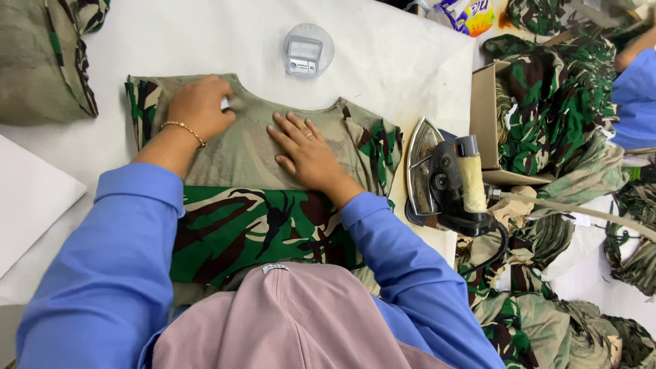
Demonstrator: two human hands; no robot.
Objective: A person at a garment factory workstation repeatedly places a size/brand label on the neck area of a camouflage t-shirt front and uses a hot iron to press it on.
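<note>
A folded camouflage garment of soft woven cloth, green, brown and tan (246, 198), lies flat on the white padded table (383, 61), directly in front of the person. The left hand (199, 106) is curled closed around a small pale object near the neckline (too small to identify). The right hand (305, 152) lies open, palm down, fingers spread, pressing the tan upper panel. Judged light, limp and non-slippery; it would sag if lifted by one corner, so take hold at the shoulders or folded edges with both hands. To the right, a steam iron with metal soleplate (444, 179) rests tipped on its side, just beside the garment's edge.
</note>
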